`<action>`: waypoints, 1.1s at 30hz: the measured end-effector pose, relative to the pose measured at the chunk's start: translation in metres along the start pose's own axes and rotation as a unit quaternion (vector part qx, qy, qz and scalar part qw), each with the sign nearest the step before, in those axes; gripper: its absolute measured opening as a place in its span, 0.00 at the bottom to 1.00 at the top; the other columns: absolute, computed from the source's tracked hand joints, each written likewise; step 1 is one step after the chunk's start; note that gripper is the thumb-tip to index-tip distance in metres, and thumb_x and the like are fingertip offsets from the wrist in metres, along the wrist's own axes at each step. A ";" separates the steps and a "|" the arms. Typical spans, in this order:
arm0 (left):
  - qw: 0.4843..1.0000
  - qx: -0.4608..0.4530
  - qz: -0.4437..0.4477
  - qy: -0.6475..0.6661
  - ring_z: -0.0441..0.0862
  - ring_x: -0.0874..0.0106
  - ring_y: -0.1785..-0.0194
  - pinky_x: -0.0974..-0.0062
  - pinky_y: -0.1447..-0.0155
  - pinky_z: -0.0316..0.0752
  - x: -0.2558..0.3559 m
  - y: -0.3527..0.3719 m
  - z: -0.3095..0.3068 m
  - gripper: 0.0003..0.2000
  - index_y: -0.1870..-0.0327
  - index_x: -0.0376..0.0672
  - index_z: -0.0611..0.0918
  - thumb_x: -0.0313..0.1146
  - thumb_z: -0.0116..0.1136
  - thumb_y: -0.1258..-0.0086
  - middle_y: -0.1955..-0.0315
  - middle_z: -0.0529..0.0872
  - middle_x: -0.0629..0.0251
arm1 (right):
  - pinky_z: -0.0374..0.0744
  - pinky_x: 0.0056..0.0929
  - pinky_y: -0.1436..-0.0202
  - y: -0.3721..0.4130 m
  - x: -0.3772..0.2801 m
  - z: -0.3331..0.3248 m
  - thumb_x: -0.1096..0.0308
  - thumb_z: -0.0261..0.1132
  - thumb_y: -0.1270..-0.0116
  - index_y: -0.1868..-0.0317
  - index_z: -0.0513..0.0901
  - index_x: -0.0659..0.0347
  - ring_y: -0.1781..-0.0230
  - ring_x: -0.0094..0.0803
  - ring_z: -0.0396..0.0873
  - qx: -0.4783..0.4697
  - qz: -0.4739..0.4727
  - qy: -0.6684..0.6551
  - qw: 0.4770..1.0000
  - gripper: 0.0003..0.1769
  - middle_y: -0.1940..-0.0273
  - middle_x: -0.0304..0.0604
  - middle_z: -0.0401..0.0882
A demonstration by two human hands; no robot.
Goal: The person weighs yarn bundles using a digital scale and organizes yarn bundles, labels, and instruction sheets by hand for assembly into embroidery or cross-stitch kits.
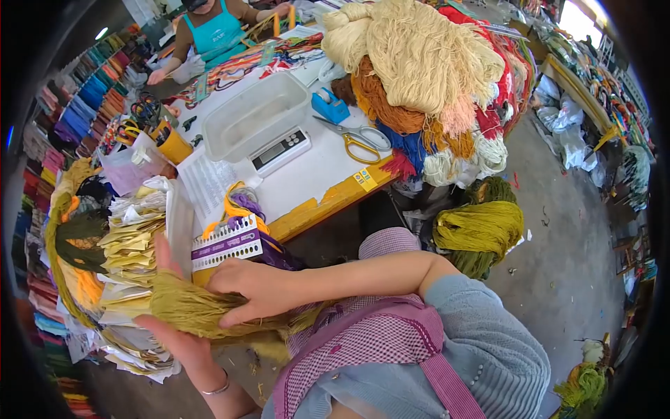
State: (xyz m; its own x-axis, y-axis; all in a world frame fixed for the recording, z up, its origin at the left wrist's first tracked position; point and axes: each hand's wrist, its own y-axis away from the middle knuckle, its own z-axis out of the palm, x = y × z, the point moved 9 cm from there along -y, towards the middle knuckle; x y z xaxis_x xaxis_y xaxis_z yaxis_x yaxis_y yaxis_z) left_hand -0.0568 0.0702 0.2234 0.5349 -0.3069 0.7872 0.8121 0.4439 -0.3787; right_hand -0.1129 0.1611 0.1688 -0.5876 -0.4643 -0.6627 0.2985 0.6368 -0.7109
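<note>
Though the olive yarn skein [185, 309] hides the palm of the left hand [167, 334], its fingers lie flat behind; the right hand [259, 288] clamps it, fingers curled.

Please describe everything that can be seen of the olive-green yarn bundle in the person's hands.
The olive-green yarn bundle is a thick hank of loose, fuzzy, wool-like strands, lying roughly level. It rests across the open left hand, while the right hand grips it from above. Its frayed end trails under the right forearm.
</note>
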 end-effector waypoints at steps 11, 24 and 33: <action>0.965 0.210 -0.155 0.000 0.73 0.61 0.34 0.63 0.30 0.65 -0.030 0.016 -0.075 0.41 0.34 0.30 0.68 0.66 0.30 0.26 0.37 0.75 0.51 | 0.69 0.21 0.64 -0.004 0.057 -0.018 0.61 0.60 0.28 0.60 0.76 0.60 0.67 0.16 0.66 -0.072 0.285 -0.103 0.950 0.10 0.69 0.29 0.68; 0.975 0.060 -0.166 -0.137 0.80 0.75 0.46 0.75 0.43 0.76 -0.053 0.016 -0.060 0.21 0.40 0.36 0.76 0.44 0.47 0.23 0.48 0.82 0.64 | 0.75 0.19 0.53 -0.008 0.071 0.003 0.66 0.68 0.33 0.53 0.84 0.68 0.60 0.17 0.78 -0.061 0.347 -0.273 0.895 0.14 0.60 0.33 0.84; 0.937 0.125 -0.093 -0.314 0.81 0.76 0.51 0.75 0.47 0.76 -0.053 0.020 -0.084 0.16 0.45 0.35 0.80 0.31 0.63 0.32 0.53 0.85 0.65 | 0.75 0.19 0.53 -0.008 0.080 -0.001 0.70 0.64 0.31 0.51 0.83 0.69 0.60 0.16 0.77 0.023 0.348 -0.281 0.894 0.12 0.58 0.35 0.84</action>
State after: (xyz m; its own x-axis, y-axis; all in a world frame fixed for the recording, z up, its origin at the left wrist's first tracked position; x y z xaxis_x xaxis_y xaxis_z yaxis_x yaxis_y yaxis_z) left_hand -0.0497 0.0248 0.1337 0.0832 0.1218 0.9891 0.7561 0.6388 -0.1423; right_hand -0.1635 0.1196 0.1214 0.2185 -0.2099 -0.9530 0.4834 0.8716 -0.0811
